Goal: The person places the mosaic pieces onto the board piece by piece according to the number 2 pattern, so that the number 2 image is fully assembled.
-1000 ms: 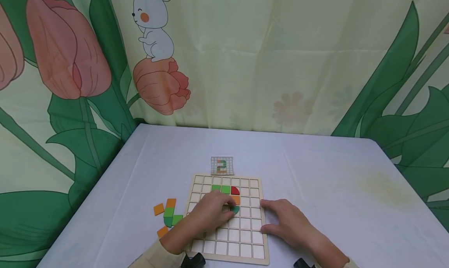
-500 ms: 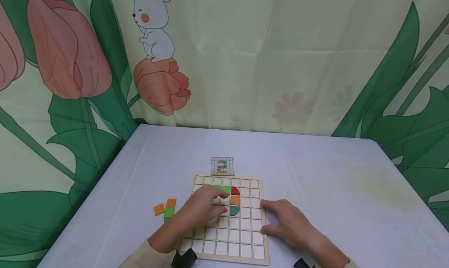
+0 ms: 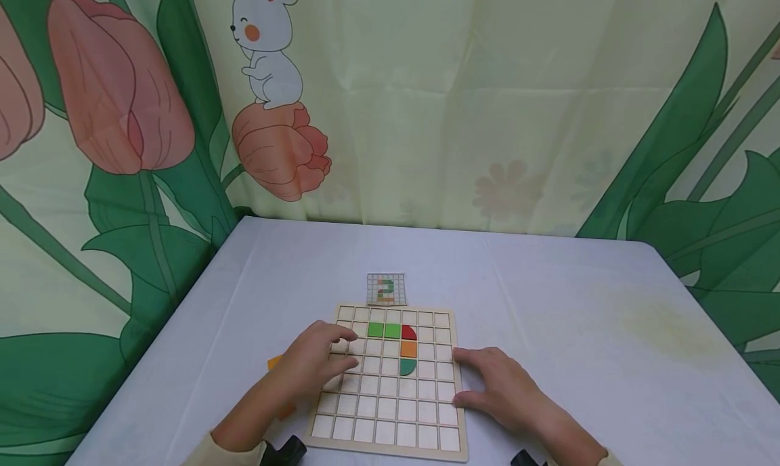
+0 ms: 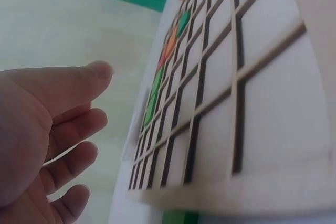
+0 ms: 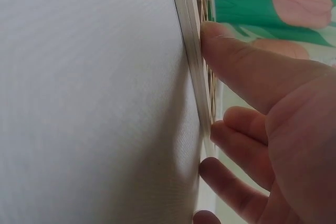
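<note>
A wooden grid board [image 3: 386, 429] lies on the table. In its upper part, two green square tiles [image 3: 393, 330] sit beside a red rounded tile [image 3: 409, 332]; an orange tile [image 3: 408, 349] and a dark green rounded tile [image 3: 407, 367] follow below the red one. My left hand [image 3: 309, 357] hovers over the board's left edge, thumb and fingers apart with nothing between them, as the left wrist view also shows. My right hand [image 3: 501, 387] rests against the board's right edge; its thumb [image 5: 226, 45] and fingertips touch the frame.
Beyond the board's top edge lies a small pattern card [image 3: 386, 289] with a coloured figure on a grid. Loose tiles, one an orange tile [image 3: 275, 362], lie left of the board, mostly hidden behind my left arm. A printed curtain [image 3: 451, 114] hangs behind the table.
My left hand has let go of the dark green rounded tile, leaving it on the board, and has moved left to the board's edge, covering most loose tiles. My right hand has stayed put.
</note>
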Demonstrator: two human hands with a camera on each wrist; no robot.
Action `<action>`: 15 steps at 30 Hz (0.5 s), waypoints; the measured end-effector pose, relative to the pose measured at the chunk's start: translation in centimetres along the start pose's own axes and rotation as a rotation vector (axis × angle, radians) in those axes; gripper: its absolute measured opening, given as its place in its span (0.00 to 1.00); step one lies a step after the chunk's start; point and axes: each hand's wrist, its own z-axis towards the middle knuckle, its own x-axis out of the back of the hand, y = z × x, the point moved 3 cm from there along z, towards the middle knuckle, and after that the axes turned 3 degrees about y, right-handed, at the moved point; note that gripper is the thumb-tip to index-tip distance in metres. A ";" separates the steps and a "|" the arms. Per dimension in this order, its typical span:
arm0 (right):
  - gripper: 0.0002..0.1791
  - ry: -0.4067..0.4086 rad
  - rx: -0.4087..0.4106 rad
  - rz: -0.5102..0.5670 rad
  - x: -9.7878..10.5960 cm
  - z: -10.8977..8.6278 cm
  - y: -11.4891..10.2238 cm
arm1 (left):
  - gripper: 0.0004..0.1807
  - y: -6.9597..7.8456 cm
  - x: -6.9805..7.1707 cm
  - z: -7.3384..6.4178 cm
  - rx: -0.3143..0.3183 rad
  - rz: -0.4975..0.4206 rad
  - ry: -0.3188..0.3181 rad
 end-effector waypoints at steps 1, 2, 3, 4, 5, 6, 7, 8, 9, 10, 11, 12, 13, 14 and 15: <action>0.36 -0.002 -0.004 -0.002 0.0 0.0 0.0 | 0.17 -0.2 0.2 -0.1 0.019 -0.006 0.009; 0.36 -0.004 -0.007 -0.004 0.0 0.1 0.0 | 0.17 -0.5 0.5 -0.1 0.033 -0.012 0.016; 0.36 -0.006 -0.010 -0.006 0.0 0.1 0.0 | 0.17 -0.7 0.7 -0.2 0.046 -0.015 0.023; 0.36 -0.007 -0.014 -0.007 0.0 0.1 0.0 | 0.17 -1.0 1.0 -0.3 0.061 -0.019 0.027; 0.36 -0.008 -0.016 -0.005 0.0 0.1 0.0 | 0.17 -1.2 1.2 -0.3 0.074 -0.024 0.030; 0.36 -0.008 -0.020 -0.004 0.0 0.1 0.0 | 0.17 -1.5 1.4 -0.4 0.084 -0.027 0.032; 0.36 -0.009 -0.023 -0.003 0.0 0.1 0.0 | 0.17 -1.7 1.6 -0.4 0.094 -0.029 0.031; 0.36 -0.010 -0.027 -0.001 0.0 0.0 0.0 | 0.18 -1.9 1.8 -0.5 0.097 -0.026 0.030; 0.36 -0.011 -0.031 0.000 0.0 0.0 0.0 | 0.18 -2.2 1.9 -0.5 0.099 -0.021 0.028; 0.36 -0.012 -0.033 0.000 0.0 0.0 0.0 | 0.18 -2.4 2.1 -0.6 0.103 -0.017 0.026; 0.36 -0.011 -0.032 0.002 0.0 0.0 0.0 | 0.18 -2.7 2.2 -0.7 0.109 -0.013 0.024; 0.36 -0.012 -0.032 0.003 0.0 0.0 0.0 | 0.18 -3.0 2.4 -0.7 0.116 -0.009 0.022; 0.36 -0.011 -0.030 0.004 0.0 0.0 0.0 | 0.19 -3.2 2.5 -0.8 0.124 -0.008 0.021; 0.36 -0.009 -0.026 0.003 0.0 0.0 0.0 | 0.19 -3.5 2.7 -0.9 0.129 -0.003 0.020; 0.36 -0.007 -0.022 0.001 0.0 0.0 0.0 | 0.19 -3.7 2.8 -1.0 0.135 0.004 0.020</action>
